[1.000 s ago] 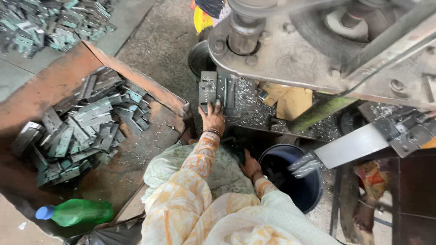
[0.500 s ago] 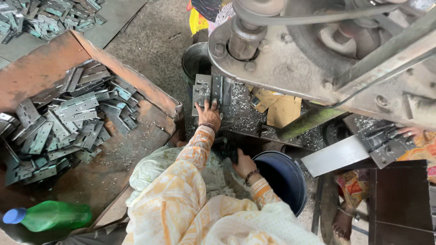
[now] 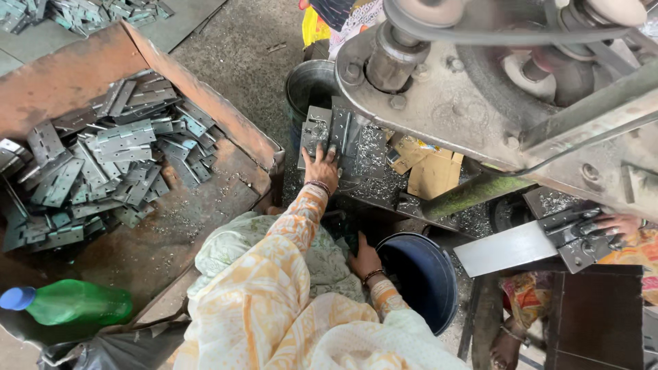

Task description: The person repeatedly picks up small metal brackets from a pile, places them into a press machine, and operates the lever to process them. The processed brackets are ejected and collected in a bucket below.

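My left hand (image 3: 321, 168) reaches forward and lies on the lower edge of a grey metal hinge plate (image 3: 317, 130), fingers gripping it. The plate rests on the machine bed (image 3: 373, 181), which is strewn with metal shavings. My right hand (image 3: 363, 257) is lower, in the dark gap under the bed, beside the rim of a blue bucket (image 3: 428, 274). Whether it holds anything is hidden. Both arms wear orange and white patterned sleeves, with bangles at the wrists.
A rusty crate (image 3: 205, 89) on the left holds several grey hinges (image 3: 116, 157). A green bottle (image 3: 75, 301) lies at the lower left. The large press machine (image 3: 480, 89) overhangs the top right. A co-worker's hand (image 3: 617, 225) rests on a hinge at the right. A steel bucket (image 3: 308, 82) stands behind.
My view has shifted a little. My left hand stays on the hinge plate and my right hand stays by the blue bucket.
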